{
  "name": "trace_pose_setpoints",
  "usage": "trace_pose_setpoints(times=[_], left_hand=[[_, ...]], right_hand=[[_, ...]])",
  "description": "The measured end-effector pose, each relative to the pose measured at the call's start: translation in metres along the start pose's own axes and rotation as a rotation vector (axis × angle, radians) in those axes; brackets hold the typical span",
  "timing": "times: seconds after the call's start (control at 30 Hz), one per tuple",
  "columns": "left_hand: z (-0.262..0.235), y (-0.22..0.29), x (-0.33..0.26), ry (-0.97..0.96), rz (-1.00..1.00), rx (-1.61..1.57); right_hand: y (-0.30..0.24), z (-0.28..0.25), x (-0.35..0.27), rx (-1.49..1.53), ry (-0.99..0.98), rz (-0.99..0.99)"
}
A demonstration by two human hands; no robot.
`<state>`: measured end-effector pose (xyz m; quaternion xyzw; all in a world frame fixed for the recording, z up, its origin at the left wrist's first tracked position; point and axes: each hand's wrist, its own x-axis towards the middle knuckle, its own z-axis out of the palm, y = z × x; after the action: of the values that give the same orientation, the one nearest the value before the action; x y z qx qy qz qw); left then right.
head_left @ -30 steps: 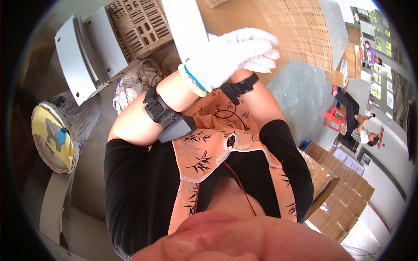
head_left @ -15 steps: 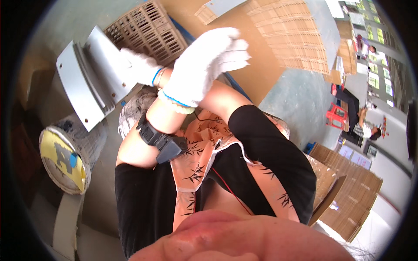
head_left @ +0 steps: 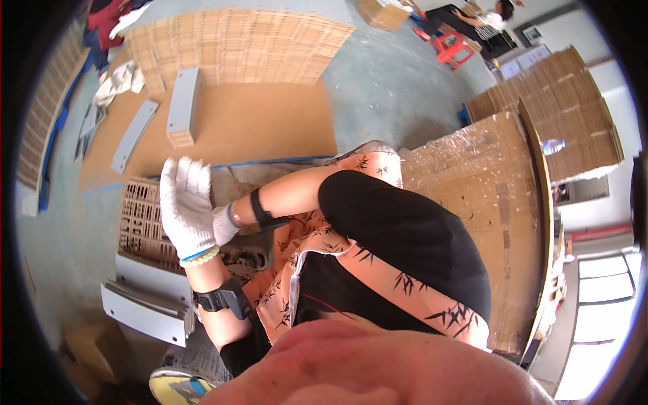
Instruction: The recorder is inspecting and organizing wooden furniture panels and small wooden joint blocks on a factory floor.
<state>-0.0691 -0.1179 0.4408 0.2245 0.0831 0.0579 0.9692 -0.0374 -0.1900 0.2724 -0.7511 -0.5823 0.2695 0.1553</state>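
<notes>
My left hand [head_left: 187,210], in a white knit glove with a bracelet at the wrist, is raised with its fingers stretched out, holding nothing visible. Behind it, my right hand [head_left: 223,225], also gloved, is largely covered, and its fingers are hidden. Below my left hand lie grey curved panels [head_left: 138,309] with small holes near their corners. A brown slatted plastic crate [head_left: 137,226] stands beside them, just left of my gloves.
Past my hands, a stack of grey panels [head_left: 182,108] and a single curved panel [head_left: 133,137] lie on brown cardboard [head_left: 270,118]. Tall cardboard stacks [head_left: 236,47] rise behind. A large carton [head_left: 472,202] stands at my right, a bucket [head_left: 177,386] lower left. Two people are farther off.
The view has swung, bringing the cardboard sheet and the large carton into sight. My right hand has drawn back from the grey panels to behind my left hand. My left hand stays outstretched.
</notes>
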Motion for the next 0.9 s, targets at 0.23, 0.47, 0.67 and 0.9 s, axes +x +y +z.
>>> trace_pose_setpoints(times=[0.23, 0.47, 0.67, 0.9], left_hand=[[0.013, -0.013, 0.024, 0.099, -0.016, 0.113], [-0.056, -0.006, 0.040, 0.045, -0.037, 0.170], [0.006, 0.045, -0.033, -0.039, 0.160, 0.375], [-0.069, 0.223, -0.175, 0.236, 0.657, 1.110]], right_hand=[[0.003, -0.083, -0.184, 0.729, 0.340, 0.600], [0.023, -0.079, -0.257, 1.377, 0.724, 0.642], [0.060, -0.090, -0.256, 1.756, 0.671, 0.319], [-0.048, -0.179, -0.113, 1.511, 0.355, -0.159]])
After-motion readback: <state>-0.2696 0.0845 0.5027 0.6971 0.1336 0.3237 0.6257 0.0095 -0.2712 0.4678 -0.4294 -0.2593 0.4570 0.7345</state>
